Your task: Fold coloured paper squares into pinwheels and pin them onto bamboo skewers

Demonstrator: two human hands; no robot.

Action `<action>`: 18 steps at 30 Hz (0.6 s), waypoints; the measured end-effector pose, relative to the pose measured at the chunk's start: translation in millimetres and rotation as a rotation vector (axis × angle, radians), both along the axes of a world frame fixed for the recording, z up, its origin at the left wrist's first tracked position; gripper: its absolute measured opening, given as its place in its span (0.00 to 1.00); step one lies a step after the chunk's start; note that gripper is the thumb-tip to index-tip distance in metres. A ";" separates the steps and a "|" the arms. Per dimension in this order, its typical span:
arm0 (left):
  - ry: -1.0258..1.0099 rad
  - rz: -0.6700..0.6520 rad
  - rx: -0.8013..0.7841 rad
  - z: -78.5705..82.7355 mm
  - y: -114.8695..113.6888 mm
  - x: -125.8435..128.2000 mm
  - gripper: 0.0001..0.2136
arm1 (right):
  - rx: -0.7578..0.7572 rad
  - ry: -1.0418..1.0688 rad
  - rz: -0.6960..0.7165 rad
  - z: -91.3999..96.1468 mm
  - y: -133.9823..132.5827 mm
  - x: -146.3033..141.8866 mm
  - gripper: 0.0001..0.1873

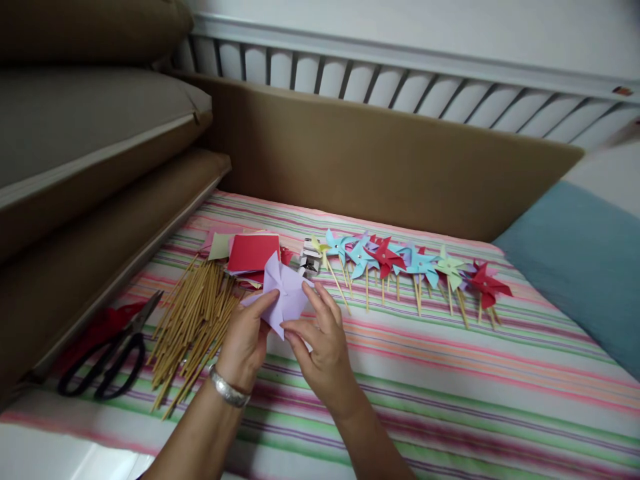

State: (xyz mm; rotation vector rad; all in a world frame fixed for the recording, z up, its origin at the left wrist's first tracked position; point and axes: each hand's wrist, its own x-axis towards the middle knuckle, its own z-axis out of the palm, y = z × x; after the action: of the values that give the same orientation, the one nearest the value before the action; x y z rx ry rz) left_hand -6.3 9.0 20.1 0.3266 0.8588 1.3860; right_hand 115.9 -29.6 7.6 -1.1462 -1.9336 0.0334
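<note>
My left hand (246, 337) and my right hand (320, 340) both hold a lilac paper pinwheel (283, 290) above a striped cloth (450, 387). The fingers of each hand pinch its folded edges. The left wrist wears a silver bracelet (229, 390). A pile of thin wooden sticks (193, 327) lies just left of my left hand. A stack of coloured paper squares (250, 253), red on top, sits behind the pinwheel.
A row of several finished pinwheels on sticks (410, 263) lies to the right. Black scissors (107, 357) lie at the left. A small stapler-like tool (310, 259) sits by the paper. Brown cushions (90, 167) and a padded board (390, 160) border the cloth.
</note>
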 end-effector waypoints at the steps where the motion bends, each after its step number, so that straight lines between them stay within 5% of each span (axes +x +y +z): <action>1: 0.006 -0.003 0.006 -1.0 0.0 1.0 0.10 | -0.006 -0.004 0.004 0.4 -0.1 0.6 0.09; 11: 0.002 -0.023 0.021 -3.8 -3.4 10.2 0.09 | -0.027 0.037 0.015 1.0 -0.5 4.3 0.08; 18: 0.035 -0.088 0.024 -4.4 -9.8 18.0 0.08 | -0.179 0.307 -0.102 4.3 4.2 9.4 0.03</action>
State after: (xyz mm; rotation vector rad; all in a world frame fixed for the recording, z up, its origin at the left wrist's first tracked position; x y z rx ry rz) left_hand 11.8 -0.8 15.7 0.4039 0.8474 1.3131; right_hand 125.2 -25.4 11.9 -1.2749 -1.6232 0.3145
